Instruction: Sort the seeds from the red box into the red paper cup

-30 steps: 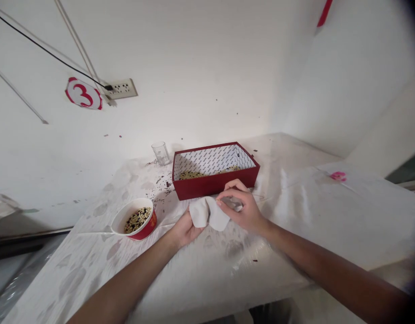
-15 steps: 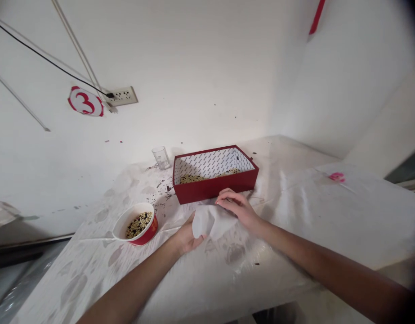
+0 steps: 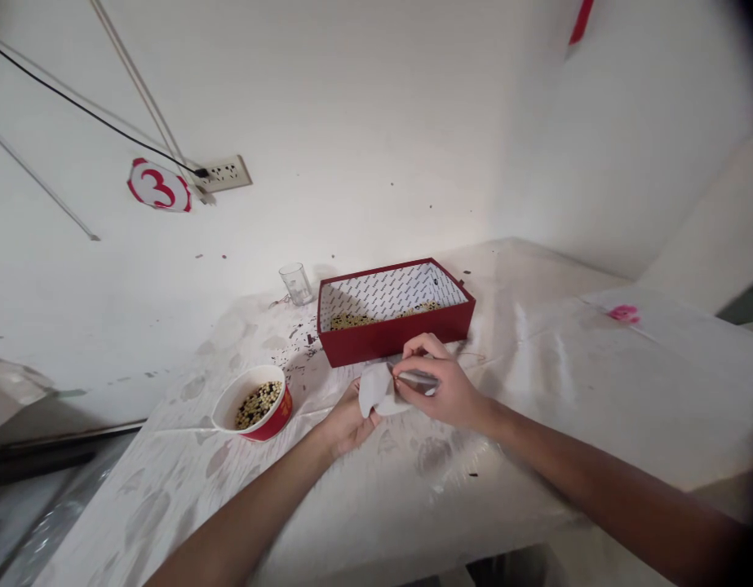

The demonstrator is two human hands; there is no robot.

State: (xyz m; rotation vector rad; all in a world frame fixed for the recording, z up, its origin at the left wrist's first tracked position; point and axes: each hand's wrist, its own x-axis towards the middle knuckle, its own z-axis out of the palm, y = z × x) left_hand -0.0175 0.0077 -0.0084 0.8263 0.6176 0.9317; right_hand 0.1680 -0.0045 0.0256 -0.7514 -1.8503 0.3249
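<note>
My left hand (image 3: pixel 350 420) is closed on a thin white pouch (image 3: pixel 374 390), its thumb at the lower edge and the other fingers mostly behind it. At the pouch's right side, my right hand (image 3: pixel 440 379) pinches the white material between thumb and fingers. Both hands are just in front of a dark red box (image 3: pixel 388 341) with patterned white lining. Pale and black beads or beans (image 3: pixel 352 320) lie inside that box. To the left stands a red and white paper tub (image 3: pixel 276 420) with a similar mix (image 3: pixel 257 405) in it.
A clear glass (image 3: pixel 298 285) stands behind, left of the box. Dark flakes (image 3: pixel 294 355) are scattered between box and tub. A pale plastic sheet (image 3: pixel 565 408) covers the table, which meets the wall at the back. A power socket (image 3: pixel 228 174) with a black cable is on the wall.
My right hand's fingers have curled into a pinch on the pouch, which is now more folded and bunched. The view has shifted slightly.
</note>
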